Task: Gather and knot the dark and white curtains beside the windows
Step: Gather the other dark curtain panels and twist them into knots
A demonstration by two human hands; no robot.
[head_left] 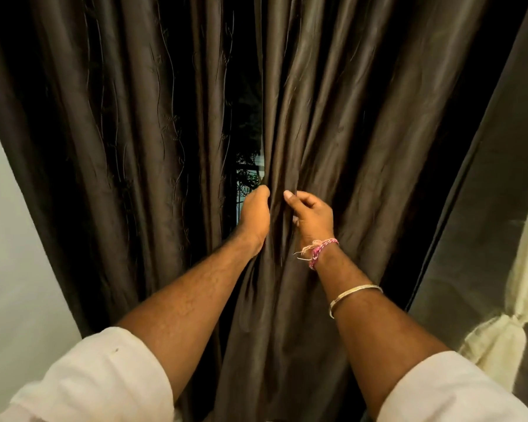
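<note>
Right dark curtain panel point(333, 132) edge gripped by left hand point(254, 210), folds pinched by right hand point(313, 216). Slippery folds may be lost if the grip is loosened.

Single head cam, wide-angle, no second view to overlap. It looks forward and slightly down from my head, close up on the dark curtain point(333, 123), which fills most of the frame. My forearms enter from the bottom edge. Verticals bow outward toward the left and right edges.
</note>
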